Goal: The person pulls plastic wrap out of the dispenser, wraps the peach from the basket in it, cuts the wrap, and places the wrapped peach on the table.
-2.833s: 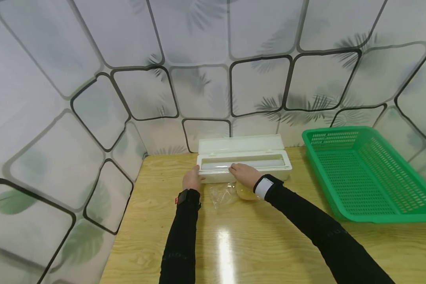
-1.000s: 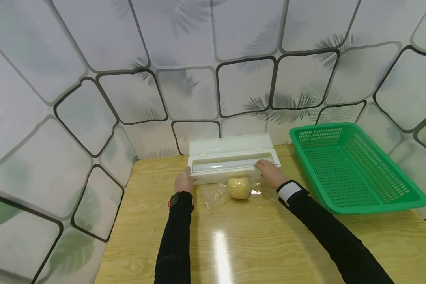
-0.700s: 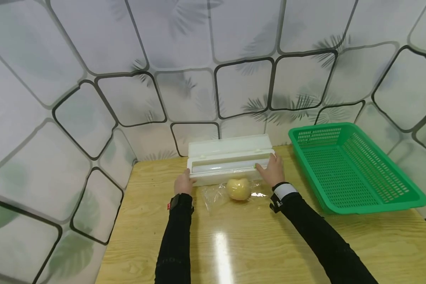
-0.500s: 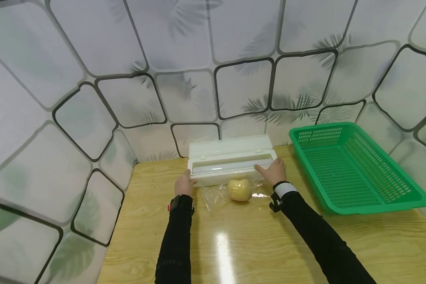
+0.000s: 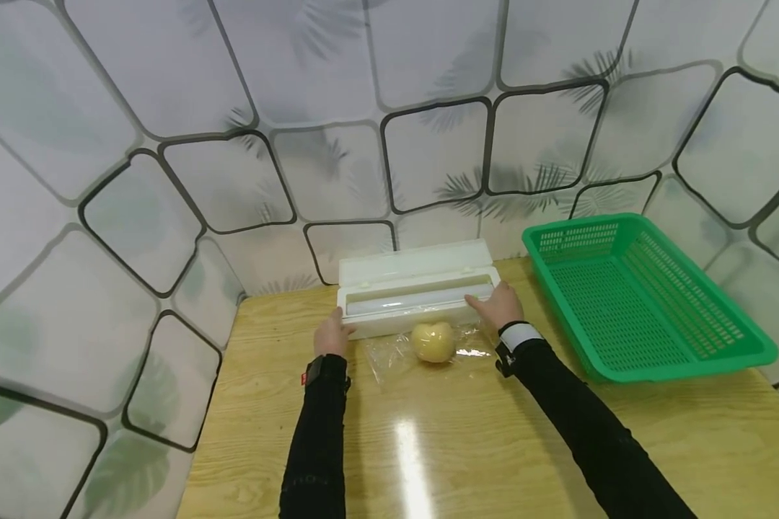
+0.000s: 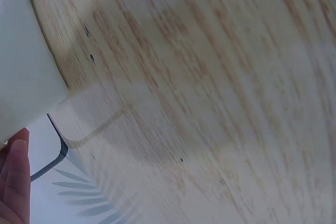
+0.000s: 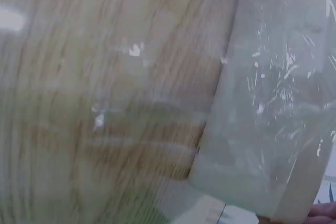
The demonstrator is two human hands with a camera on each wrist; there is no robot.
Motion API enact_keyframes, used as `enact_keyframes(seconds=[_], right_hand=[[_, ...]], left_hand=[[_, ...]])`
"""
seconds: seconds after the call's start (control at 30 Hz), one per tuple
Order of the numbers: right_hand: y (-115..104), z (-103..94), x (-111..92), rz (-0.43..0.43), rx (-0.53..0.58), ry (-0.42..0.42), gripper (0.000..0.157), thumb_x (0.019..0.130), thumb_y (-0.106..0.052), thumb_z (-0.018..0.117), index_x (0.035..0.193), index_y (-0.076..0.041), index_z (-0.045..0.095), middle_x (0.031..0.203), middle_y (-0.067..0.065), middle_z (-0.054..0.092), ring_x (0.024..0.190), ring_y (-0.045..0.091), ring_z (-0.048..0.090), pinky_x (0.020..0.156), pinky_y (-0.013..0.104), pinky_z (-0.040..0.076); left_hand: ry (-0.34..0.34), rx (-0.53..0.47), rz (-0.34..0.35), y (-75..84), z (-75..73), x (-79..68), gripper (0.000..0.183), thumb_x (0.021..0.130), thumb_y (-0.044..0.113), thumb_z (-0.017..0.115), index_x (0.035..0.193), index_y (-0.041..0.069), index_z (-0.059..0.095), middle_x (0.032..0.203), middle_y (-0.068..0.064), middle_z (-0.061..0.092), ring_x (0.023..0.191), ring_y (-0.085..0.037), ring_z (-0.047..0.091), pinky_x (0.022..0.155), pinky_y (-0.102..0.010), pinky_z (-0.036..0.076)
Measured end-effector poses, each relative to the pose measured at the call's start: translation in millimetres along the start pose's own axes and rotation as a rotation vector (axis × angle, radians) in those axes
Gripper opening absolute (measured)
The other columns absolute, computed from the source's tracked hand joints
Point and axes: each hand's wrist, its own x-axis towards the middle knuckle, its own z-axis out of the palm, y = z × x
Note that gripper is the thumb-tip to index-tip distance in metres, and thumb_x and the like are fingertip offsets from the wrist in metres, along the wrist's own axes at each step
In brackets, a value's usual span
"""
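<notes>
A white cling film dispenser box (image 5: 389,327) stands against the wall, its lid (image 5: 415,264) raised and a film roll (image 5: 422,298) inside. My left hand (image 5: 331,334) grips its left end; in the left wrist view the left fingers (image 6: 17,177) lie along the box's end. My right hand (image 5: 500,308) holds the right end, thumb at the front, fingers round the corner. Clear film (image 5: 384,356) hangs over the box front and spreads on the table. Behind or under that film, just before the box, sits a yellow apple-like fruit (image 5: 433,343).
A green plastic basket (image 5: 656,371) stands on the wooden table (image 5: 311,432) to the right. Patterned wall covering (image 5: 337,173) rises right behind the box and along the left side.
My right hand has slid from the box's middle front edge to its right end and now holds that corner, uncovering the fruit. My left hand has stayed on the left end.
</notes>
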Motion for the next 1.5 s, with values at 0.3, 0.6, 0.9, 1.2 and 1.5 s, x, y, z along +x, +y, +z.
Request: enact_keyframes(seconds=[0.3, 0.6, 0.9, 1.2, 1.5], right_hand=[[12.4, -7.5, 1.5, -0.138, 0.040, 0.056, 0.027, 0.084, -0.022, 0.054, 0.082, 0.005, 0.049, 0.066, 0.012, 0.047, 0.057, 0.025, 0.045, 0.050, 0.035, 0.037], [19.7, -9.9, 7.0, -0.175, 0.001, 0.014, 0.022, 0.087, -0.017, 0.047, 0.073, -0.001, 0.041, 0.059, 0.005, 0.034, 0.051, 0.021, 0.036, 0.047, 0.029, 0.029], [26.7, -11.2, 6.0, -0.277, -0.016, 0.039, 0.026, 0.087, -0.008, 0.041, 0.063, -0.007, 0.031, 0.055, 0.003, 0.026, 0.048, 0.018, 0.027, 0.048, 0.029, 0.023], [25.3, -10.2, 3.4, -0.302, -0.022, 0.043, 0.031, 0.090, -0.014, 0.048, 0.097, 0.016, 0.049, 0.081, 0.029, 0.053, 0.074, 0.038, 0.053, 0.066, 0.046, 0.042], [2.0, -4.0, -13.0, -0.609, -0.168, 0.207, 0.019, 0.081, -0.005, 0.060, 0.097, 0.005, 0.060, 0.091, 0.019, 0.056, 0.082, 0.033, 0.053, 0.070, 0.041, 0.045]], left_hand=[[0.013, 0.029, -0.012, 0.6, -1.9, -0.7, 0.051, 0.078, 0.016, 0.067, 0.122, -0.002, 0.050, 0.096, -0.024, 0.061, 0.073, -0.035, 0.058, 0.067, -0.041, 0.047], [0.008, 0.019, -0.018, 0.9, -2.4, -1.3, 0.050, 0.079, 0.015, 0.066, 0.123, -0.002, 0.049, 0.097, -0.024, 0.060, 0.077, -0.035, 0.058, 0.070, -0.042, 0.047], [-0.009, 0.011, -0.017, -1.1, -2.0, -3.5, 0.051, 0.079, 0.014, 0.065, 0.125, -0.002, 0.048, 0.095, -0.022, 0.061, 0.071, -0.032, 0.059, 0.065, -0.038, 0.048], [-0.088, -0.088, 0.128, -76.5, 39.3, 30.0, 0.064, 0.082, 0.028, 0.063, 0.138, 0.019, 0.032, 0.105, -0.015, 0.059, 0.083, -0.023, 0.058, 0.062, -0.032, 0.045], [0.190, -0.013, 0.140, -19.6, 13.0, 4.4, 0.034, 0.089, 0.012, 0.050, 0.122, 0.006, 0.050, 0.111, -0.019, 0.051, 0.097, -0.034, 0.049, 0.071, -0.042, 0.043]])
